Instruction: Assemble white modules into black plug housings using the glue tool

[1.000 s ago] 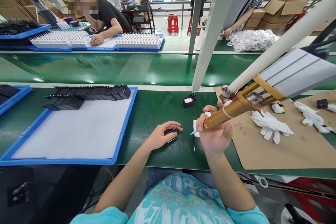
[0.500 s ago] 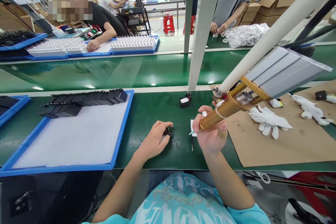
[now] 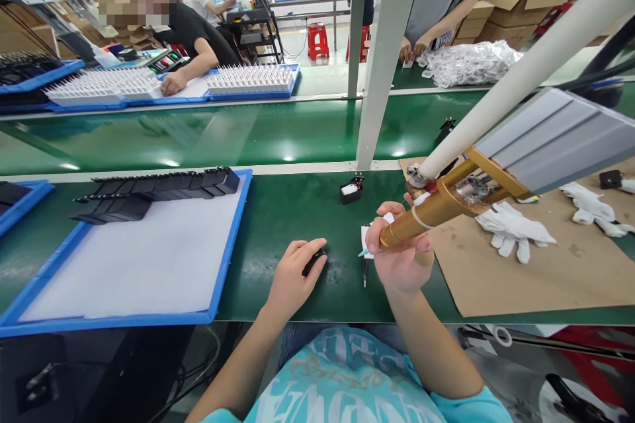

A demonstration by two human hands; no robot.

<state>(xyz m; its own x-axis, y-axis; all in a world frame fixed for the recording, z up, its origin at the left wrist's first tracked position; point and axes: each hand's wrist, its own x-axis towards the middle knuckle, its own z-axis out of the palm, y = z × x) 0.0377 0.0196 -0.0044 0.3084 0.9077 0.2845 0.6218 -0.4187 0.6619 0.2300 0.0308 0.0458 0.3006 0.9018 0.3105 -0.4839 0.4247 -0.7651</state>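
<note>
My left hand (image 3: 292,274) rests on the green bench with its fingers curled over a small black part (image 3: 314,260). My right hand (image 3: 403,252) grips the gold barrel of a hanging dispensing tool (image 3: 436,208); its pale blue tip (image 3: 364,252) points left, above a white slip of paper (image 3: 370,236) and a thin dark tool (image 3: 365,271) lying on the bench. A white hose (image 3: 520,73) runs up from the gold tool to the upper right. A small black-and-white part (image 3: 350,191) stands a little beyond the hands.
A blue tray (image 3: 124,258) with a white liner and rows of black parts (image 3: 159,186) lies at the left. Brown cardboard (image 3: 536,264) with white gloves (image 3: 510,231) lies at the right. A grey post (image 3: 384,59) rises behind. Other people work across the conveyor (image 3: 198,132).
My left hand has closed down over the small black part and shifted slightly. My right hand and the gold tool have stayed nearly in place.
</note>
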